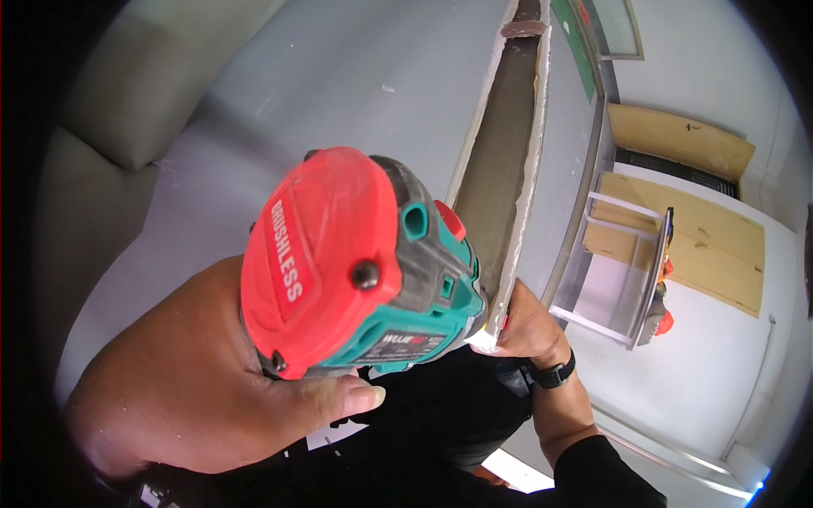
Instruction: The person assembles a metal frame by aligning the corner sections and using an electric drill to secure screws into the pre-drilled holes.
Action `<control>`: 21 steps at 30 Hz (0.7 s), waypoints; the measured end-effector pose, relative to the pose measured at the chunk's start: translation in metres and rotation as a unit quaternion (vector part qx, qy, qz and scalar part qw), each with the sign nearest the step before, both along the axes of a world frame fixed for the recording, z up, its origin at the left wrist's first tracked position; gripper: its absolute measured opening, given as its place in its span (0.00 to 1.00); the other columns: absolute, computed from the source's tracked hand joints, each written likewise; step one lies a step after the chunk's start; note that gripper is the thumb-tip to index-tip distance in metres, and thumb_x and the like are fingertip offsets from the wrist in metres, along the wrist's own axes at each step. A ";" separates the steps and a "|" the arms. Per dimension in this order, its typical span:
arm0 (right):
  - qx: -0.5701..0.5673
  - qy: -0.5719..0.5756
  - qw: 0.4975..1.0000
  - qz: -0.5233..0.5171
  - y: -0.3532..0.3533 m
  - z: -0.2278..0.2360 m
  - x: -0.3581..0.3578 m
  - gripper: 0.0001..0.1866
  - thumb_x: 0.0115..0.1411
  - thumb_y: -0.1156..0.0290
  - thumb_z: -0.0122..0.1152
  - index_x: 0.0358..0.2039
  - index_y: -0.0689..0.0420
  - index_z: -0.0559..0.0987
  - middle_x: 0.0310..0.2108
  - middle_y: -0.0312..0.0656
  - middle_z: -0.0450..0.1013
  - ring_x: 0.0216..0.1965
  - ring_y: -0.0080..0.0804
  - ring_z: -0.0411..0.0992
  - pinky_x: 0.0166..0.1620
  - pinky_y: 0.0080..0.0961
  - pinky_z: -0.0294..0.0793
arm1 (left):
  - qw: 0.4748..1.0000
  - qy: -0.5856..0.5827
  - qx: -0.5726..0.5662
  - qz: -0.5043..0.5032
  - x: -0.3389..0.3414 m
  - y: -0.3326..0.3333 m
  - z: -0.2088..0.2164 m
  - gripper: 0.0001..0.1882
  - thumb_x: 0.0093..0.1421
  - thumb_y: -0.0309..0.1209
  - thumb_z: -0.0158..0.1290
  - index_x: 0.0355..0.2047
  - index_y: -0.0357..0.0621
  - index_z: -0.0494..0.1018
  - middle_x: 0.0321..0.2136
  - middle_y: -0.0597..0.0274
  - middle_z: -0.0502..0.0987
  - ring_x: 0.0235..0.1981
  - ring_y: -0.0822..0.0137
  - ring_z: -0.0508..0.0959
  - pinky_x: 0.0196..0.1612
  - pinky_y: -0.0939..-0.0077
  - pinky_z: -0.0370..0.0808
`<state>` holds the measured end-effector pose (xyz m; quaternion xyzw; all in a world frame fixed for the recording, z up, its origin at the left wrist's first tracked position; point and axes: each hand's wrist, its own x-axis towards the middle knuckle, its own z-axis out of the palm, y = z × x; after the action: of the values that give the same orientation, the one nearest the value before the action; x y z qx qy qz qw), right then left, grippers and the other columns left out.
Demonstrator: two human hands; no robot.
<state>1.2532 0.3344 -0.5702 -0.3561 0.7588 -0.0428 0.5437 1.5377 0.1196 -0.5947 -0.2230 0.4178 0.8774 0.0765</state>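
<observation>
A red and teal cordless power tool (pixel 339 271) fills the middle, its red rear housing facing me. My left hand (pixel 195 372) is wrapped round it from the left, the thumb lying along its near side; its other fingers are mostly hidden. Past the tool runs a long grey-brown strip (pixel 495 161) with ragged whitish edges and a brown crosspiece (pixel 523 30) at its far end. Close to the strip's near end, my right hand (pixel 533 326), a dark watch on its wrist, is closed. Its fingers and whatever they grip are hidden behind the edge. The tool's working tip is out of sight.
Large grey padded-looking forms (pixel 118 85) stand at the left, over a grey floor (pixel 356 93). To the right is a white-framed table (pixel 631 330) with orange and grey items on it, near light-wood panels (pixel 720 245) and a white wall. A green panel (pixel 577 46) lies far right.
</observation>
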 end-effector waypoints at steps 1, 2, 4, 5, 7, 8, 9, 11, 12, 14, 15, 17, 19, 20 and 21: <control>-0.003 0.008 1.000 0.001 0.000 0.003 -0.002 0.49 0.39 0.69 0.79 0.61 0.64 0.64 0.55 0.42 0.70 0.55 0.29 0.67 0.59 0.26 0.63 | 1.000 0.020 0.004 0.009 -0.003 0.002 -0.003 0.24 0.49 0.24 0.66 0.46 0.39 0.71 0.32 0.65 0.79 0.34 0.76 0.77 0.40 0.78 0.75; 0.004 0.025 1.000 0.007 0.000 0.008 -0.003 0.49 0.39 0.68 0.79 0.61 0.64 0.63 0.55 0.42 0.70 0.55 0.29 0.67 0.59 0.27 0.63 | 0.999 0.040 0.009 0.019 -0.006 0.002 -0.007 0.24 0.48 0.24 0.67 0.45 0.39 0.72 0.32 0.65 0.79 0.34 0.77 0.77 0.40 0.78 0.75; 0.005 0.019 1.000 0.022 -0.009 0.008 0.010 0.49 0.39 0.68 0.79 0.61 0.64 0.63 0.55 0.42 0.70 0.55 0.29 0.67 0.59 0.27 0.63 | 0.999 0.040 -0.011 0.012 0.009 0.000 -0.002 0.25 0.48 0.24 0.67 0.47 0.39 0.71 0.34 0.65 0.79 0.35 0.76 0.77 0.42 0.77 0.75; -0.056 0.012 0.998 0.025 -0.013 0.005 0.015 0.30 0.40 0.71 0.74 0.43 0.62 0.70 0.38 0.41 0.71 0.39 0.31 0.68 0.46 0.27 0.66 | 0.999 0.048 -0.026 -0.002 0.010 0.000 -0.002 0.27 0.48 0.24 0.67 0.48 0.39 0.70 0.35 0.64 0.79 0.37 0.75 0.78 0.43 0.76 0.75; -0.116 0.001 0.993 0.027 -0.015 0.000 0.016 0.11 0.40 0.74 0.70 0.25 0.60 0.77 0.22 0.40 0.73 0.24 0.33 0.70 0.33 0.27 0.70 | 0.999 0.035 -0.041 0.002 0.012 0.001 -0.001 0.29 0.48 0.23 0.67 0.50 0.38 0.69 0.37 0.63 0.79 0.39 0.73 0.78 0.45 0.75 0.75; -0.123 -0.007 0.992 0.036 -0.015 -0.003 0.015 0.11 0.41 0.74 0.69 0.25 0.60 0.77 0.22 0.40 0.73 0.24 0.33 0.70 0.32 0.27 0.70 | 0.998 0.028 -0.049 0.005 0.012 0.000 -0.002 0.30 0.48 0.23 0.67 0.52 0.38 0.68 0.38 0.62 0.79 0.40 0.72 0.78 0.46 0.75 0.74; -0.126 -0.013 0.991 0.042 -0.014 -0.006 0.014 0.10 0.41 0.74 0.69 0.24 0.60 0.77 0.21 0.41 0.73 0.23 0.33 0.70 0.32 0.28 0.70 | 0.998 0.020 -0.056 0.005 0.013 0.000 -0.004 0.31 0.48 0.23 0.67 0.53 0.37 0.68 0.39 0.62 0.79 0.41 0.71 0.78 0.47 0.74 0.74; -0.131 0.005 0.990 0.058 -0.016 0.003 0.011 0.10 0.41 0.74 0.69 0.24 0.60 0.77 0.21 0.41 0.73 0.23 0.34 0.69 0.31 0.29 0.70 | 0.995 0.049 -0.090 0.019 0.003 -0.005 -0.006 0.31 0.48 0.23 0.66 0.53 0.37 0.67 0.39 0.61 0.79 0.41 0.71 0.78 0.47 0.74 0.74; -0.132 0.012 0.989 0.062 -0.016 0.003 0.012 0.10 0.40 0.74 0.70 0.24 0.60 0.76 0.21 0.41 0.72 0.22 0.34 0.69 0.30 0.29 0.69 | 0.990 0.064 -0.122 0.031 -0.005 -0.005 -0.010 0.31 0.48 0.23 0.66 0.53 0.37 0.67 0.39 0.61 0.79 0.41 0.70 0.78 0.47 0.74 0.74; -0.131 0.008 0.990 0.048 -0.014 0.005 0.013 0.10 0.40 0.74 0.70 0.23 0.60 0.76 0.20 0.41 0.72 0.22 0.32 0.69 0.29 0.28 0.69 | 0.978 0.099 -0.177 0.053 -0.025 -0.004 -0.013 0.32 0.48 0.23 0.66 0.53 0.37 0.67 0.39 0.61 0.79 0.41 0.70 0.78 0.47 0.74 0.74; -0.131 0.007 0.990 0.043 -0.014 0.007 0.012 0.10 0.40 0.74 0.70 0.22 0.60 0.76 0.19 0.41 0.71 0.21 0.31 0.68 0.29 0.28 0.69 | 0.973 0.110 -0.195 0.060 -0.034 -0.004 -0.013 0.32 0.48 0.23 0.66 0.53 0.37 0.67 0.39 0.61 0.79 0.41 0.70 0.78 0.47 0.74 0.74; -0.091 0.024 0.995 0.020 -0.012 0.004 0.012 0.10 0.40 0.75 0.70 0.21 0.60 0.76 0.19 0.39 0.71 0.22 0.29 0.69 0.29 0.27 0.69 | 0.966 0.113 -0.222 0.071 -0.049 0.001 -0.018 0.32 0.48 0.22 0.66 0.54 0.37 0.67 0.39 0.60 0.79 0.41 0.70 0.78 0.47 0.74 0.74; -0.068 0.013 0.998 0.009 -0.016 0.001 0.024 0.09 0.40 0.75 0.70 0.21 0.60 0.76 0.19 0.37 0.71 0.22 0.26 0.69 0.29 0.26 0.69 | 0.963 0.090 -0.244 0.076 -0.042 0.006 -0.011 0.32 0.48 0.22 0.66 0.54 0.37 0.67 0.39 0.60 0.79 0.41 0.69 0.78 0.47 0.74 0.74; -0.085 -0.037 0.996 0.014 -0.018 -0.004 0.033 0.09 0.39 0.75 0.70 0.21 0.60 0.76 0.18 0.37 0.71 0.22 0.26 0.69 0.29 0.26 0.68 | 0.964 0.057 -0.249 0.076 -0.028 0.005 0.003 0.32 0.48 0.22 0.65 0.54 0.37 0.67 0.39 0.60 0.79 0.41 0.69 0.78 0.47 0.74 0.74; -0.092 -0.026 0.995 0.008 -0.020 0.000 0.026 0.09 0.39 0.75 0.70 0.21 0.60 0.76 0.18 0.37 0.71 0.22 0.25 0.69 0.29 0.26 0.68 | 0.961 0.085 -0.252 0.080 -0.039 0.006 -0.006 0.32 0.48 0.22 0.65 0.54 0.37 0.67 0.39 0.60 0.79 0.41 0.69 0.78 0.47 0.74 0.74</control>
<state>1.2790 0.3145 -0.5701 -0.4094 0.7343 -0.1174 0.5286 1.4991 0.1253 -0.6003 -0.1920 0.6115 0.7624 -0.0885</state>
